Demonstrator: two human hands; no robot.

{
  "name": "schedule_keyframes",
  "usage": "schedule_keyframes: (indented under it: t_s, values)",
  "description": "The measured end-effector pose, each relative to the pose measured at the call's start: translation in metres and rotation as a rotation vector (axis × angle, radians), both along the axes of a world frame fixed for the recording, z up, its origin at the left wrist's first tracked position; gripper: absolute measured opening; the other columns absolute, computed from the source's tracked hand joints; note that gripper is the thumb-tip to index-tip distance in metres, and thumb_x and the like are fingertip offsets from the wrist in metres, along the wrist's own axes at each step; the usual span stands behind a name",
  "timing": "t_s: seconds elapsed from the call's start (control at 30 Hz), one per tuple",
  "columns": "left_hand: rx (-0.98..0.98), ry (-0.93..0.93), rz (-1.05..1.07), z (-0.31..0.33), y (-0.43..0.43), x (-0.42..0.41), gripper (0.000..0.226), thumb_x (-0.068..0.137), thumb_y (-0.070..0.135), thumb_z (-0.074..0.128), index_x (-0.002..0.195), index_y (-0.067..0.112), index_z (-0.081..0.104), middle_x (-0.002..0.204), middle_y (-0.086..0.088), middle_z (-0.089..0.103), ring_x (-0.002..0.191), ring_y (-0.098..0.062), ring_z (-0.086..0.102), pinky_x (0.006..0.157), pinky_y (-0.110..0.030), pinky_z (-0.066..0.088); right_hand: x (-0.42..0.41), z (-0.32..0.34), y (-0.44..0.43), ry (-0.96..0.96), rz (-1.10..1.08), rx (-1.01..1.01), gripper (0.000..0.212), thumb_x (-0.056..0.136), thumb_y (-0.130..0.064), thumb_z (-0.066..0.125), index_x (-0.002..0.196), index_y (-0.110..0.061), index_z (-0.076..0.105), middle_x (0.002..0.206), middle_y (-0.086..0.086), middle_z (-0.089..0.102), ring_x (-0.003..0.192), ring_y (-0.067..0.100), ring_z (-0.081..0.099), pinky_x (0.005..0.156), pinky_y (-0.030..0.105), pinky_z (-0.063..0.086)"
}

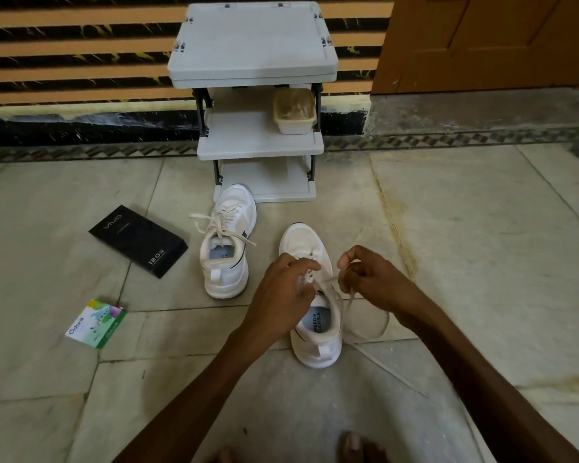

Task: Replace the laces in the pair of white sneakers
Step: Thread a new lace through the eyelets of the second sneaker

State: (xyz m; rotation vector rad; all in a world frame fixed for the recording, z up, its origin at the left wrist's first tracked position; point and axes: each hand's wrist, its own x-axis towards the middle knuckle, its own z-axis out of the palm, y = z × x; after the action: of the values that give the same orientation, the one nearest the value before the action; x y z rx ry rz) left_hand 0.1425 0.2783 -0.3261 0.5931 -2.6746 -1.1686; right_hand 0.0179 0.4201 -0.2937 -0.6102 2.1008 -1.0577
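While left hand [281,289] and right hand [373,279] pinch near sneaker lace [328,281], floor [482,245] stretching right

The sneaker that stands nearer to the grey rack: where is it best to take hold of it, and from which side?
Grip the far sneaker at its heel collar, by the pull tab, coming from above on the near side. The heel faces the person, the opening is up, and its loose laces spread over the front, so the heel is the free part.
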Motion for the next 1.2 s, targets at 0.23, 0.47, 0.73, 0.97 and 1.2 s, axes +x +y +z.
schedule_keyframes:
  t_s: [0.23, 0.47, 0.73, 0.97, 1.2]
  values:
    - [-0.041, 0.025, -0.024, 0.025, -0.003, -0.029, 0.011, 0.091, 0.032, 0.063, 0.089, 0.026, 0.072, 0.071, 0.013, 0.059, 0.064, -0.005, 0.058, 0.061, -0.024, 0.049, 0.005, 0.058, 0.0, 0.394, 0.175, -0.007, 0.008, 0.091, -0.017, 0.065, 0.097, -0.022, 0.066, 0.069, -0.009, 0.072, 0.067, -0.002, 0.067, 0.065, 0.011, 0.052]
    - [0.038, 0.19, 0.141, 0.057, -0.027, -0.034, 0.012, 0.082, 0.018, 0.068, 0.083, 0.027, 0.075, 0.068, 0.009, 0.067, 0.056, 0.0, 0.056, 0.059, -0.018, 0.046, 0.007, 0.046, 0.018, 0.35, 0.358, 0.348, 0.013, 0.084, -0.011, 0.072, 0.077, -0.021, 0.075, 0.069, -0.008, 0.073, 0.06, 0.001, 0.069, 0.067, 0.022, 0.059]
    - [0.172, 0.245, 0.23, 0.058, -0.026, -0.031, 0.013, 0.088, 0.009, 0.062, 0.092, 0.019, 0.07, 0.071, 0.004, 0.068, 0.064, -0.011, 0.068, 0.067, -0.035, 0.06, 0.012, 0.025, 0.008, 0.264, 0.566, 0.472, 0.015, 0.07, -0.011, 0.081, 0.075, -0.024, 0.076, 0.072, -0.005, 0.074, 0.068, 0.007, 0.07, 0.078, 0.034, 0.06]
    - [0.739, 0.032, 0.195, 0.052, -0.017, -0.02, 0.02, 0.101, 0.012, 0.047, 0.121, 0.01, 0.051, 0.095, -0.011, 0.073, 0.078, -0.026, 0.072, 0.073, -0.035, 0.06, 0.011, 0.027, -0.006, -0.09, -0.08, -0.166, 0.005, 0.081, -0.005, 0.074, 0.085, -0.009, 0.074, 0.072, 0.009, 0.074, 0.07, 0.022, 0.074, 0.061, 0.022, 0.057]
    - [0.711, -0.099, 0.058, 0.024, -0.011, -0.001, 0.027, 0.102, 0.022, 0.048, 0.098, 0.006, 0.069, 0.07, 0.004, 0.066, 0.063, -0.009, 0.058, 0.059, -0.018, 0.047, 0.012, 0.018, -0.015, -0.202, -0.342, -0.329, 0.01, 0.079, 0.0, 0.075, 0.088, 0.002, 0.072, 0.078, 0.022, 0.072, 0.074, 0.031, 0.074, 0.067, 0.028, 0.059]
